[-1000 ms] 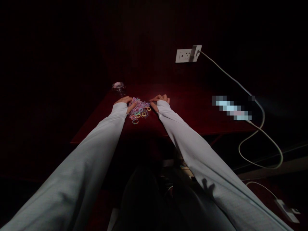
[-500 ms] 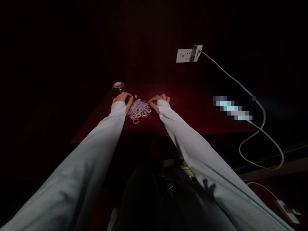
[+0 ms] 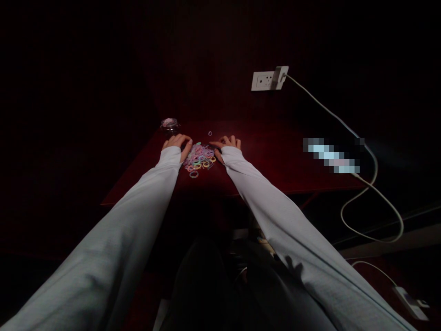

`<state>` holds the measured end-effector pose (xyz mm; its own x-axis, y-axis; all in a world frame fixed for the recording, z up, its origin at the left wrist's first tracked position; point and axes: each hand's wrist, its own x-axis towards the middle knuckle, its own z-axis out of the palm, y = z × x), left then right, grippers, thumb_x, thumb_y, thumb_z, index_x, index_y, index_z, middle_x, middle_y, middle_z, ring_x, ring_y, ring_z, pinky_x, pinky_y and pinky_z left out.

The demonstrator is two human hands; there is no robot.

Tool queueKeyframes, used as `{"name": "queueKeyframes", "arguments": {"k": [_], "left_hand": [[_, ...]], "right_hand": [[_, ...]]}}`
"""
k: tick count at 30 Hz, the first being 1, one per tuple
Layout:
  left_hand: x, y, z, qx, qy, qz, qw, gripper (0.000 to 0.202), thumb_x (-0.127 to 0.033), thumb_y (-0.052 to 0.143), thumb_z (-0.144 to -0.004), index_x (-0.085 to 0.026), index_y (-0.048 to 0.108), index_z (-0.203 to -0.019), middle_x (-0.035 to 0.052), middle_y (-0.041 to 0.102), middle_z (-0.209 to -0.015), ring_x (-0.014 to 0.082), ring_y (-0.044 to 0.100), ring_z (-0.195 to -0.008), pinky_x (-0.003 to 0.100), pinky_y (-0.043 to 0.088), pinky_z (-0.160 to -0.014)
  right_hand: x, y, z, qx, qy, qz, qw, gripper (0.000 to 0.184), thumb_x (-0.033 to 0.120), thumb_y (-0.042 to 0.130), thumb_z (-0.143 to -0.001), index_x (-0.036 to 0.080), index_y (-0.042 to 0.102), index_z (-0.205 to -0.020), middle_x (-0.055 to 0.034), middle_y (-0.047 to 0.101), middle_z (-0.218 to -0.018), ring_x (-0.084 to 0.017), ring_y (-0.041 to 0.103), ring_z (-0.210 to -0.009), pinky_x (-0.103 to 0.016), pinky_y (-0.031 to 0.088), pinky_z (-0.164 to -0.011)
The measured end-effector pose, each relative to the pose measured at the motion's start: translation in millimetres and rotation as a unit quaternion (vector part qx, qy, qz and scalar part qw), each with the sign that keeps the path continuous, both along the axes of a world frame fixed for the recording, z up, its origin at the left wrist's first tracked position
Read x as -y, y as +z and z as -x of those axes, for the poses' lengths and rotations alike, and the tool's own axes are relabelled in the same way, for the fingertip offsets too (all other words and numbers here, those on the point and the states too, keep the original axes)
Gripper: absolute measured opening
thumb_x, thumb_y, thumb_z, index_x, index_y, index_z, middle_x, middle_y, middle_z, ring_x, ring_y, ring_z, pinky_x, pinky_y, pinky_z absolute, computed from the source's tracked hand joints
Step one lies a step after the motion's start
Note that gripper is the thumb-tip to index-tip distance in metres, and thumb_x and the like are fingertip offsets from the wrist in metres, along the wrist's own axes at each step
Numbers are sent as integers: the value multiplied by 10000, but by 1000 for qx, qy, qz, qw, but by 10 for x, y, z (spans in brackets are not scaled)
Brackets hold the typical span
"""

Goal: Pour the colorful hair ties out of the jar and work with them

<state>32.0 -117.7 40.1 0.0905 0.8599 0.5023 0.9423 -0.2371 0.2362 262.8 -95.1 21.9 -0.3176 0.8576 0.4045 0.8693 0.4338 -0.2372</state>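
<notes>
A heap of small pastel elastic rings (image 3: 199, 159) lies on a dark red table (image 3: 262, 165). My left hand (image 3: 178, 143) rests palm down at the heap's left edge, fingers curled over the table, thumb against the rings. My right hand (image 3: 226, 143) lies at the heap's right edge with fingers stretched flat. One loose ring (image 3: 210, 133) sits apart, just behind the heap between the two hands. A small clear jar (image 3: 170, 125) holding pinkish rings stands behind my left hand. Both arms wear pale long sleeves.
A white wall socket with a plugged adapter (image 3: 270, 79) is on the dark wall; its white cable (image 3: 372, 184) loops down right of the table. A blurred lit object (image 3: 332, 155) lies on the table's right side. Another small white device (image 3: 409, 301) is at lower right.
My left hand moved back off the heap toward the jar. The right hand's fingers went from curled to flat. A single ring now lies apart behind the heap.
</notes>
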Motion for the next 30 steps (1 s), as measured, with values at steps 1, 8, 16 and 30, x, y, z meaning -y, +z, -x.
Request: {"name": "queueKeyframes", "arguments": {"k": [1,8,16,30], "left_hand": [[1,1,-1,1,-2,1,1000,312,-405,428,-1065,-299,700,-1177,62,733,-1256,287,625,-1221,397,467,-1009],[-1,-11,-3,10,3,4,1000,338,-407,405,-1071,-286,713,-1143,78,729,-1275,308,605,-1222,425,441,-1028],[-4,-30,-55,15,41,-21,999,289,-370,425,-1062,-276,699,-1071,69,744,-1239,299,602,-1198,421,429,-1017],[-93,-88,10,-1,52,-16,999,349,-351,384,-1090,-261,718,-1132,62,756,-1234,282,620,-1159,401,425,-957]], "right_hand": [[-14,-15,2,-2,-1,-3,1000,466,318,519,-1014,326,690,-1447,-109,629,-1417,-359,435,-1319,-508,279,-1117],[-60,-46,-20,-22,-5,-1,1000,451,338,506,-1014,265,712,-1408,-118,666,-1394,-372,440,-1337,-529,273,-1140],[-81,1,64,23,-25,4,999,504,258,487,-987,224,666,-1457,-135,642,-1474,-385,440,-1387,-568,260,-1190],[-624,17,396,25,2,29,999,342,287,495,-1074,229,761,-1281,-54,751,-1376,-316,487,-1417,-587,154,-1308]]}}
